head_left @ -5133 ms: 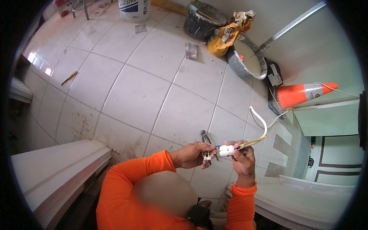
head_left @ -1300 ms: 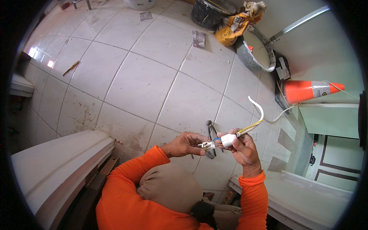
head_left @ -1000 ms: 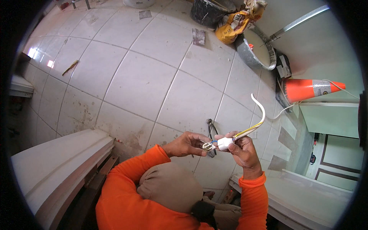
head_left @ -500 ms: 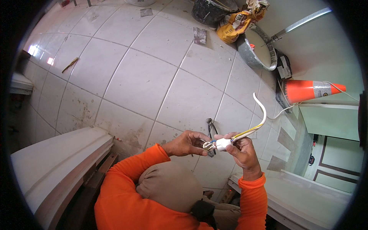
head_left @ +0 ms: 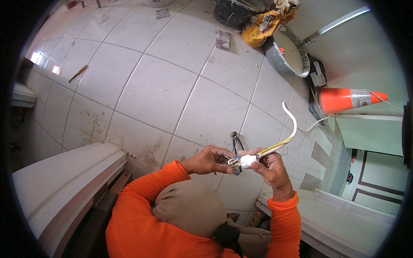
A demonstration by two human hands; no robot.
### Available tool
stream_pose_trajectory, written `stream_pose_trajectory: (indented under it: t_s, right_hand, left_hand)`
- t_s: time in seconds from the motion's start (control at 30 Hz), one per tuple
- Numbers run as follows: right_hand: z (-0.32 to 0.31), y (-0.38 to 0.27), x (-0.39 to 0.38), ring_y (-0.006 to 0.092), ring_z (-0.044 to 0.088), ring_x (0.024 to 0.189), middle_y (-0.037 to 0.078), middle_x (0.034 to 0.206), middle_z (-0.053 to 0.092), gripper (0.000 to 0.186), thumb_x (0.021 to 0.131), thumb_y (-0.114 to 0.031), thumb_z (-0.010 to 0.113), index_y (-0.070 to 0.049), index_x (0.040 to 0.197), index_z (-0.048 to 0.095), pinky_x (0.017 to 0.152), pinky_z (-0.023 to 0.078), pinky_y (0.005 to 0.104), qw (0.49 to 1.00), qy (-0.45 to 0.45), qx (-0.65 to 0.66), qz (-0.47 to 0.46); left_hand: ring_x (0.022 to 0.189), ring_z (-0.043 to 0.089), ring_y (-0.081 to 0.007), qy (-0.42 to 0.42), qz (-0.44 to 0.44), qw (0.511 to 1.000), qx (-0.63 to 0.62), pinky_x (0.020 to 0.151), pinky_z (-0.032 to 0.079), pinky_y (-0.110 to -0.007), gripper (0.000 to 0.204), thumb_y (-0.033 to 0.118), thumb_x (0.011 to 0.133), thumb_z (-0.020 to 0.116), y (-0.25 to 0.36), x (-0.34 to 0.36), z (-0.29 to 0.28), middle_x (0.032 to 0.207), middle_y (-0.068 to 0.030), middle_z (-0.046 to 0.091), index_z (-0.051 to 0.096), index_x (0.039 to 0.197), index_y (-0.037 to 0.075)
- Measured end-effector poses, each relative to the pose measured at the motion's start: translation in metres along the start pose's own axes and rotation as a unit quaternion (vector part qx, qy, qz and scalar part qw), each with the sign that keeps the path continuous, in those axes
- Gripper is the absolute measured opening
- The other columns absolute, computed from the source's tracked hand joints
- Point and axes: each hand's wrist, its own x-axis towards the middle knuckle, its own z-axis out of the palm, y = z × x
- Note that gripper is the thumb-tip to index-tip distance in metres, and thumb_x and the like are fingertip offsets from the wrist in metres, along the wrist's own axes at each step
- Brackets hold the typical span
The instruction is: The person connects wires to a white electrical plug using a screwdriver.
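My left hand [head_left: 206,160] is closed on a small pale terminal piece with metal parts [head_left: 234,162], pinched between thumb and fingers. My right hand [head_left: 273,174] grips a white plastic connector body [head_left: 249,161] just right of that piece. Short wires, one blue, run between the two parts. A thick white cable [head_left: 291,124] with a yellow wire beside it curves up from the connector. Dark pliers [head_left: 235,139] lie on the tiled floor just beyond my hands, partly hidden behind them.
At the back right are a black bucket [head_left: 232,17], a torn yellow sack [head_left: 256,32] and a tub of pale liquid [head_left: 272,56]. An orange cone [head_left: 335,100] lies on its side, a cord across it. A white moulded edge [head_left: 64,185] runs along my left.
Both hands appear slightly higher in the picture than five seconds ago. Over the last second the connector body has edged left, closer to the terminal piece.
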Motion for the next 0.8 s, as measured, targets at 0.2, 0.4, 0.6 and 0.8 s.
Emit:
stream_pose_trajectory:
  t_s: [0.2,0.4,0.6,0.8]
  right_hand:
    - [-0.004,0.000,0.000,0.0186,0.067,0.101,0.019,0.121,0.068,0.032,0.094,-0.014,0.069,0.004,0.120,0.063,0.092,0.054,0.0326,1.000,-0.007,-0.029,0.007]
    - [0.000,-0.006,0.000,0.0175,0.067,0.099,0.016,0.114,0.070,0.033,0.092,-0.015,0.072,0.003,0.119,0.064,0.091,0.054,0.0318,0.999,0.021,-0.010,0.047]
    - [0.000,-0.007,0.002,0.0162,0.067,0.095,0.009,0.102,0.071,0.036,0.089,-0.017,0.077,-0.001,0.119,0.066,0.088,0.053,0.0300,0.997,0.044,-0.012,0.058]
    - [0.002,-0.005,0.000,0.0157,0.067,0.092,0.008,0.101,0.071,0.036,0.087,-0.018,0.078,-0.001,0.117,0.068,0.085,0.055,0.0303,0.997,0.046,-0.020,0.056]
  left_hand:
    - [0.091,0.064,-0.0078,-0.016,-0.004,1.000,-0.003,0.073,0.052,-0.024,0.040,0.006,0.086,0.078,-0.003,0.000,-0.002,0.104,-0.0022,0.074,0.068,0.125,0.005]
    - [0.095,0.066,-0.0117,-0.021,-0.025,0.999,0.006,0.083,0.058,-0.029,0.041,0.007,0.087,0.076,0.000,-0.001,0.000,0.109,-0.0056,0.072,0.066,0.127,0.004]
    - [0.095,0.065,-0.0092,-0.030,0.007,1.000,-0.002,0.080,0.052,-0.026,0.040,0.006,0.088,0.075,0.004,-0.003,0.002,0.107,-0.0029,0.074,0.067,0.128,0.006]
    - [0.096,0.065,-0.0096,-0.026,-0.016,1.000,0.000,0.081,0.053,-0.027,0.042,0.005,0.087,0.075,0.001,-0.003,0.001,0.108,-0.0036,0.073,0.066,0.128,0.006]
